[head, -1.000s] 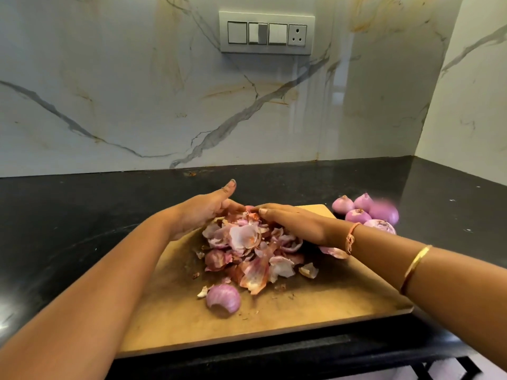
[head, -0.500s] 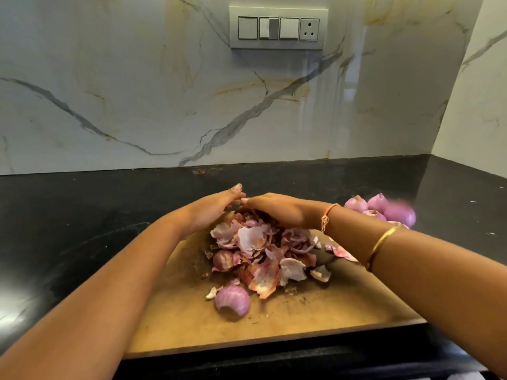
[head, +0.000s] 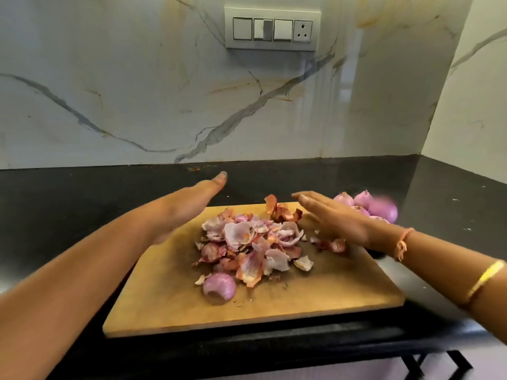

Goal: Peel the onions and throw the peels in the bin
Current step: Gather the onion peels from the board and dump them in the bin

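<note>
An onion piece [head: 219, 287] lies nearest the board's [head: 329, 300] near edge, with the peels [head: 252, 242] heaped mid-board behind it. Half a second ago the hands met over the heap; now the left hand [head: 189, 207] and right hand [head: 334, 218] have parted, flat and empty, flanking it, probably resetting to scoop. The onions [head: 367, 205] sit on the counter [head: 82, 201] beyond the board's far right corner.

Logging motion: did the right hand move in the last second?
Yes. The right hand drew rightward off the peel pile, toward the right edge of the cutting board.
</note>
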A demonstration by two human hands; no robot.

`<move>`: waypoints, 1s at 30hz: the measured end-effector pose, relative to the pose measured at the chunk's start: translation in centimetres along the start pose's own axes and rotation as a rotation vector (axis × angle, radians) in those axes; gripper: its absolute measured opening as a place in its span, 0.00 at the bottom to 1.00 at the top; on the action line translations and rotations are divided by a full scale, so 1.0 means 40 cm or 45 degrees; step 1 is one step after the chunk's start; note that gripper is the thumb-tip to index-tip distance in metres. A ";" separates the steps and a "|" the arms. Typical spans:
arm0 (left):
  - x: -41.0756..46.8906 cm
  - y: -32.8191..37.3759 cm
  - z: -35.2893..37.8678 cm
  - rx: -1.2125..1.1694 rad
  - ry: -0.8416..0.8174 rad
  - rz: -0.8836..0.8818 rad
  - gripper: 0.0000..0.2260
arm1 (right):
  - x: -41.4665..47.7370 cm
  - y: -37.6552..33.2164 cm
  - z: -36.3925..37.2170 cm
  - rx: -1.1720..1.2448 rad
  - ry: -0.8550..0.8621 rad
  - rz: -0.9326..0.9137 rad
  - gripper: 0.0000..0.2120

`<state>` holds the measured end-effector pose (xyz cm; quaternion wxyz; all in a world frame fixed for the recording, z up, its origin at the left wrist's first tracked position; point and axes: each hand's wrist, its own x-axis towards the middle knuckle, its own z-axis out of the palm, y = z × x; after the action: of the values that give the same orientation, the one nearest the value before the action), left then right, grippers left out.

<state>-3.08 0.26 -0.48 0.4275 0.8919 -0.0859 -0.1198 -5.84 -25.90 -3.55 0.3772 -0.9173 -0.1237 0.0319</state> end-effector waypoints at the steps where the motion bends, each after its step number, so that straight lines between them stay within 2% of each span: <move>1: -0.024 -0.009 0.015 -0.073 0.070 -0.001 0.28 | -0.006 0.008 0.013 -0.007 0.028 0.017 0.26; 5: -0.085 -0.047 0.110 -0.136 0.300 0.076 0.28 | 0.027 0.003 0.065 -0.050 0.187 0.033 0.30; 9: -0.060 -0.064 0.163 -0.064 0.446 -0.009 0.29 | 0.070 -0.041 0.110 -0.034 0.265 0.046 0.38; 11: -0.045 -0.059 0.179 -0.022 0.493 -0.005 0.28 | 0.087 -0.060 0.121 -0.022 0.296 0.090 0.45; 13: -0.035 -0.048 0.190 0.001 0.499 -0.025 0.28 | 0.108 -0.067 0.125 -0.027 0.279 0.121 0.48; 18: 0.003 -0.033 0.206 0.006 0.534 -0.066 0.28 | 0.135 -0.096 0.134 -0.131 0.152 0.090 0.36; 30: 0.049 0.024 0.240 -0.334 0.728 -0.046 0.21 | 0.115 -0.139 0.197 0.337 0.253 -0.016 0.20</move>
<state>-4.02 -7.95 -5.82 0.5436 0.8280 0.0698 0.1183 -3.70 -15.53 -5.12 0.5053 -0.8574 -0.0862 -0.0452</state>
